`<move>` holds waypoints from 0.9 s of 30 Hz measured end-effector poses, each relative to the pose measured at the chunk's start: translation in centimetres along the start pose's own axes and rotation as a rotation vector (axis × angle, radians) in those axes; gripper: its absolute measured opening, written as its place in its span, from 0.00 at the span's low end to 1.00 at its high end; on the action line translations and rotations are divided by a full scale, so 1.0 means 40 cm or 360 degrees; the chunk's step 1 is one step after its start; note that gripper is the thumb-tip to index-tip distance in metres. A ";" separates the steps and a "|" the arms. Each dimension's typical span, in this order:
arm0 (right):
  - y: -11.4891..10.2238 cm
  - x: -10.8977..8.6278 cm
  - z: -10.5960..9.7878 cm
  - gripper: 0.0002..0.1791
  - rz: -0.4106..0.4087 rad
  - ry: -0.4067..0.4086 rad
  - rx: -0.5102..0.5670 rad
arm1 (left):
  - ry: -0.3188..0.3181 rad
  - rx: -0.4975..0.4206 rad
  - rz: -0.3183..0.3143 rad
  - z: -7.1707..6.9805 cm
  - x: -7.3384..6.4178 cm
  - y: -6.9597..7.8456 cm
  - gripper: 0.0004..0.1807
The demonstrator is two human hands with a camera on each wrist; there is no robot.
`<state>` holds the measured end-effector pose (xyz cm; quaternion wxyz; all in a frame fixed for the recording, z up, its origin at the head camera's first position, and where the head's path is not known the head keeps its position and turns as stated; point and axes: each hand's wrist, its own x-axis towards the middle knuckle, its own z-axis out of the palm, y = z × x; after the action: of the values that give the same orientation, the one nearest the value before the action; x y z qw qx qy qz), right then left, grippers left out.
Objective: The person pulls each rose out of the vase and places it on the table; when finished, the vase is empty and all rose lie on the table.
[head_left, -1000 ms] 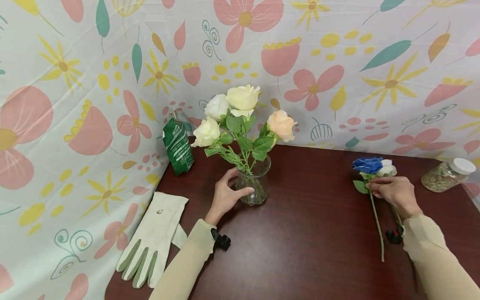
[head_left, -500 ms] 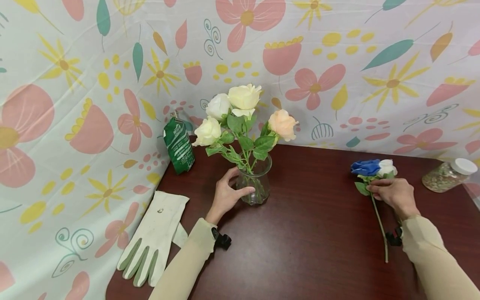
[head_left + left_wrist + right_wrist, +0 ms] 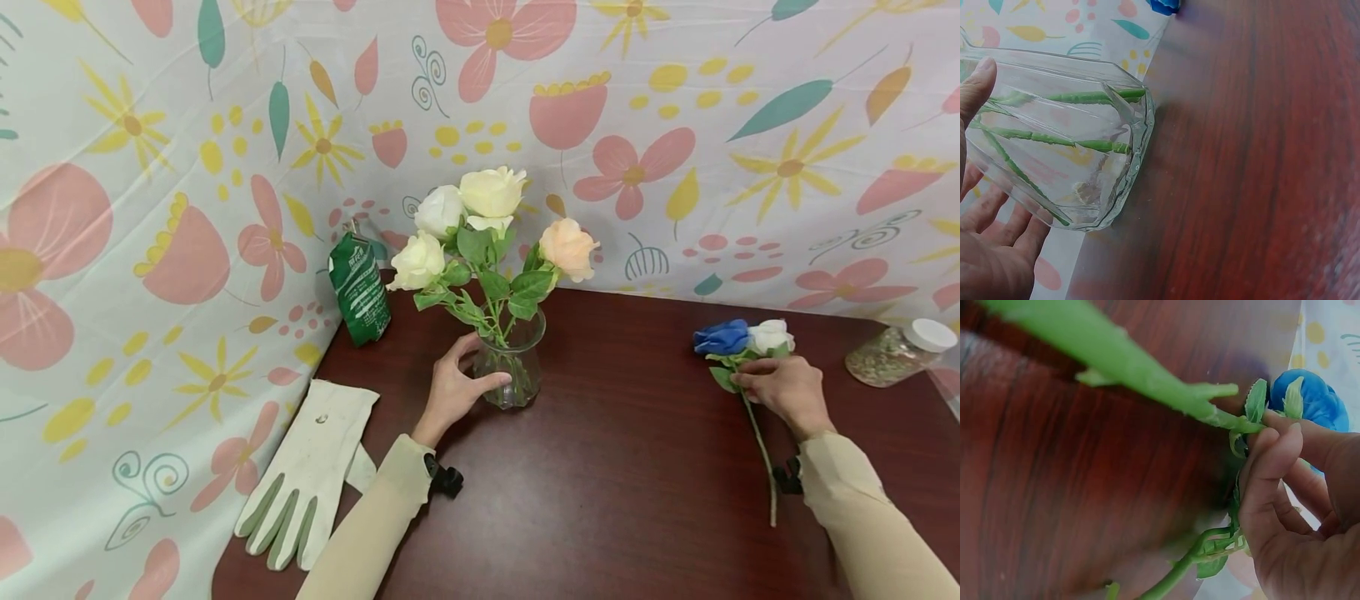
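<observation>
My left hand (image 3: 459, 392) grips the clear glass vase (image 3: 517, 385), thumb on the near side and fingers round the left. Inside the vase stand cream, white and peach roses (image 3: 491, 193); their green stems (image 3: 1094, 145) reach down to its base in the left wrist view. At the right, my right hand (image 3: 787, 390) pinches the stem of a blue rose (image 3: 722, 337) between thumb and fingertips, just under the bloom. A white rose (image 3: 770, 336) lies right beside it, and its stem (image 3: 1172, 578) runs below the hand in the right wrist view.
A jar with a white lid (image 3: 892, 354) lies tipped at the far right. White and green gloves (image 3: 311, 467) lie on the left of the dark wooden table (image 3: 622, 467). A green packet (image 3: 360, 292) stands in the back left corner, against the flower-patterned cloth (image 3: 637, 75).
The blue rose has shifted a little left, away from the white rose, and its stem's lower end has swung right. My left hand stays on the vase.
</observation>
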<state>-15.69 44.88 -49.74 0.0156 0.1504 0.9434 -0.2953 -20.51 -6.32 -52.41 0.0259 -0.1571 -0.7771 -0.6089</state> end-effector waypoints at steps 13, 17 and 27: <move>-0.020 -0.024 -0.007 0.26 0.0010 0.0004 -0.0028 | 0.0004 -0.0001 0.0009 0.004 -0.004 -0.003 0.39; -0.044 -0.045 -0.018 0.26 0.0006 0.0047 -0.0005 | 0.0002 0.0001 -0.0004 0.004 -0.004 -0.001 0.40; -0.211 -0.113 0.012 0.25 -0.0099 0.0280 0.0273 | 0.0008 -0.0001 0.0029 0.001 -0.001 0.000 0.40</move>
<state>-13.88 36.79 -44.94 -0.0894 0.1473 0.9165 -0.3609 -20.46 -6.29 -52.43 0.0334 -0.1625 -0.7755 -0.6092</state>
